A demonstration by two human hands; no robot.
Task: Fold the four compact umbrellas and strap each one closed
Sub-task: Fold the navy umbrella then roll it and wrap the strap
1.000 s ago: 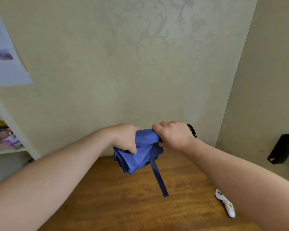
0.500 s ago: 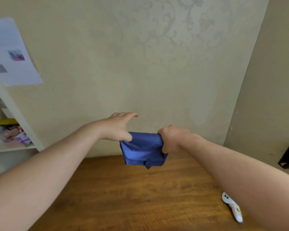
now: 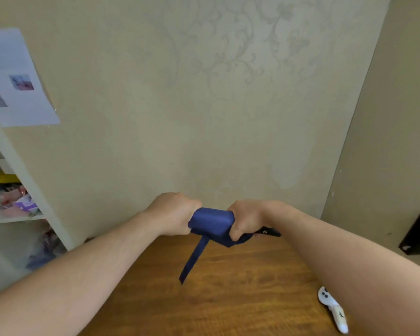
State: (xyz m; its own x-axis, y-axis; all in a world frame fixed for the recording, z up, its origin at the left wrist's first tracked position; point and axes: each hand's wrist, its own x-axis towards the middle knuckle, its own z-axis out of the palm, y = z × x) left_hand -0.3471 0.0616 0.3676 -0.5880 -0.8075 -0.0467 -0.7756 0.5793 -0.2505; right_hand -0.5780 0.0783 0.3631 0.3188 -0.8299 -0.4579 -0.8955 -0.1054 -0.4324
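A blue compact umbrella [image 3: 211, 223] is held level in the air above the far part of the wooden table [image 3: 228, 299]. Its cloth is rolled tight between my two hands. My left hand [image 3: 175, 213] grips the left end with the fingers curled round it. My right hand [image 3: 249, 220] grips the right end, and the black handle [image 3: 269, 232] sticks out past it. The blue closing strap [image 3: 194, 258] hangs loose below the roll, pointing down toward the table. Other umbrellas are out of view.
A white handheld controller [image 3: 334, 309] lies on the table at the lower right, beside my right forearm. A white shelf unit [image 3: 22, 190] with clutter stands at the left, a paper sheet [image 3: 12, 78] above it. A black object [image 3: 418, 234] sits at the right wall.
My left hand, open half a second ago, has closed round the umbrella's left end. The cloth is rolled tighter, and the strap hangs free below it again.
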